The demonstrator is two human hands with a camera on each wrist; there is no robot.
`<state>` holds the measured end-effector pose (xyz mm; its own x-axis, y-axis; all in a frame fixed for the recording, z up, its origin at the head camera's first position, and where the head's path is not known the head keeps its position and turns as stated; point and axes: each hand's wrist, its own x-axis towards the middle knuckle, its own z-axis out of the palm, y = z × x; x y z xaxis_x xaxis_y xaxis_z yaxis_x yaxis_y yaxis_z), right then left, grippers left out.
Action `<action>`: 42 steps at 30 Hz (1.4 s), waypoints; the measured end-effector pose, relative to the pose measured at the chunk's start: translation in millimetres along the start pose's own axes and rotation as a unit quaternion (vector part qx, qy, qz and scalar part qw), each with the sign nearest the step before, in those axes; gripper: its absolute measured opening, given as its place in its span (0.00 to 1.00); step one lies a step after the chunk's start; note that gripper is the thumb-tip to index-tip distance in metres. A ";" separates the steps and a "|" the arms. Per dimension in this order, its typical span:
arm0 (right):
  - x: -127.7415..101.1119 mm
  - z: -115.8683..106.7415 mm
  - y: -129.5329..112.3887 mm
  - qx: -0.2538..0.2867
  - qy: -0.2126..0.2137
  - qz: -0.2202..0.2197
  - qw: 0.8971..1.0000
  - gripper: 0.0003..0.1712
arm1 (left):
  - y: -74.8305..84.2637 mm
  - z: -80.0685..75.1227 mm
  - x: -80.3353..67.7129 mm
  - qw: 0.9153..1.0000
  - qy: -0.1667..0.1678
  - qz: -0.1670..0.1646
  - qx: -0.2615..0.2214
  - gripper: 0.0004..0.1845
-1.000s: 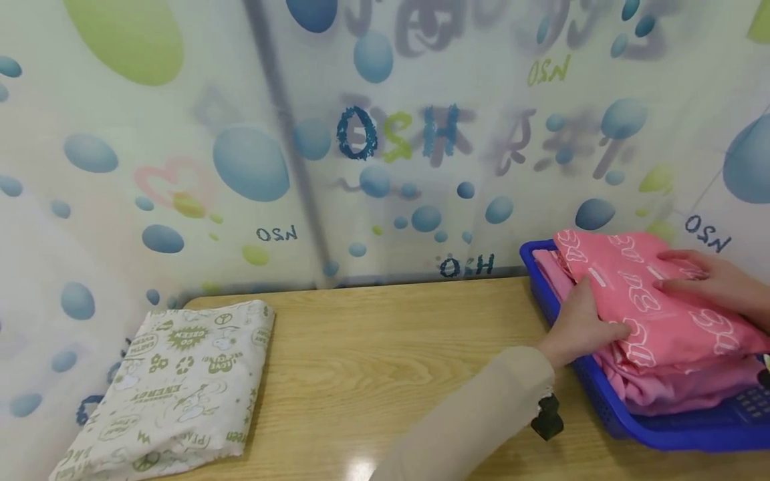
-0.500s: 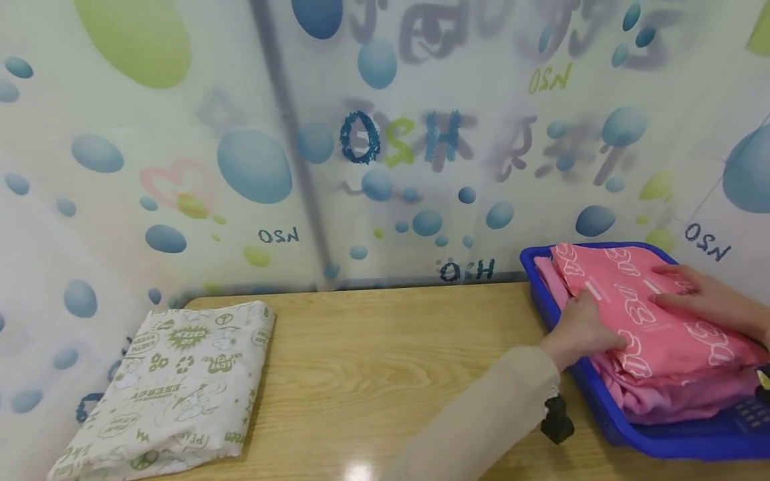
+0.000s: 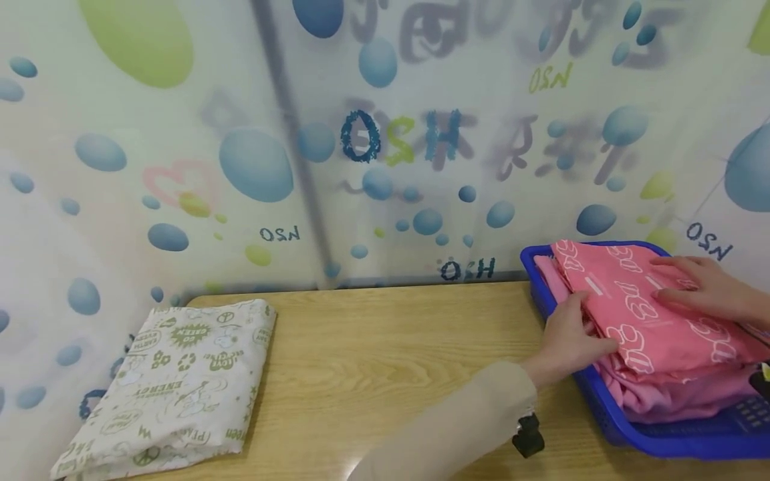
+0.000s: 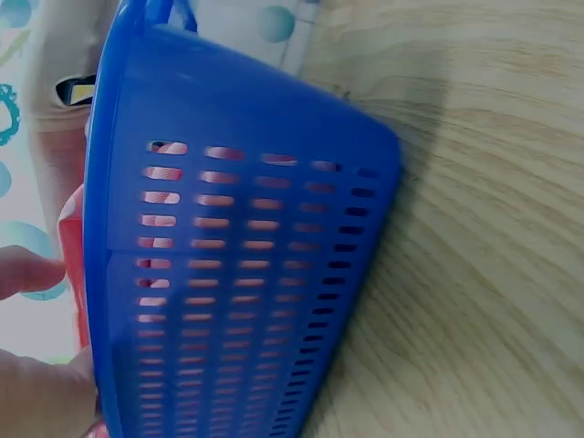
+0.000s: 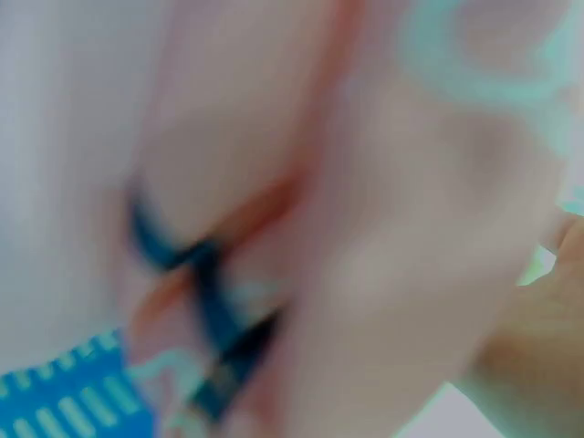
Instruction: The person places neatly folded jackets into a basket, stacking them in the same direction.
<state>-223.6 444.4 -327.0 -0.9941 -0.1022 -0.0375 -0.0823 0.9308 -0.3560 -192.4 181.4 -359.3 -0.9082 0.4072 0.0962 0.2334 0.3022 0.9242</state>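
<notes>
A folded pink cloth with white print (image 3: pixel 637 300) lies on top of plainer pink cloths (image 3: pixel 674 394) in a blue slotted basket (image 3: pixel 537 275) at the table's right end. My left hand (image 3: pixel 576 329) grips the near left edge of the printed cloth at the basket's rim, thumb on top. My right hand (image 3: pixel 698 286) lies flat on the cloth's top, fingers straight. The left wrist view shows the basket's outer wall (image 4: pixel 246 255) with pink behind the slots and a fingertip (image 4: pixel 27 272) at the left. The right wrist view is a blur of pink cloth (image 5: pixel 365 228).
A folded white cloth with green print (image 3: pixel 174 381) lies at the left end of the wooden table (image 3: pixel 385 354). A bubble-patterned curtain (image 3: pixel 373 147) hangs right behind the table. The basket reaches past the right edge of the head view.
The left hand has slid a little left along the printed cloth's edge, which now sits slightly raised. The right hand stays flat on top, almost unmoved.
</notes>
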 end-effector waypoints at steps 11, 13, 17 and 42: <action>7.4 3.7 -41.9 0.062 0.053 -0.130 0.988 0.34 | -26.4 -49.6 -13.0 0.988 -0.062 0.019 -0.140 0.31; 7.4 4.3 -47.0 0.061 0.058 -0.143 0.986 0.33 | -31.6 -58.6 -13.6 0.990 -0.058 0.019 -0.128 0.32; 9.2 6.0 -57.9 0.055 0.074 -0.177 0.980 0.31 | -42.8 -75.6 -12.8 0.992 -0.041 0.004 -0.118 0.32; 11.5 16.0 -141.2 0.084 0.002 -0.197 0.977 0.32 | -106.6 -169.9 -22.0 0.997 -0.067 0.022 -0.001 0.29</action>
<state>-222.3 306.2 -292.1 -0.8878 -0.4395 0.1366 -0.4460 0.7482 -0.4912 -256.4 -6.3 -397.1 -0.8422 0.5322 0.0868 0.2717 0.2798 0.9208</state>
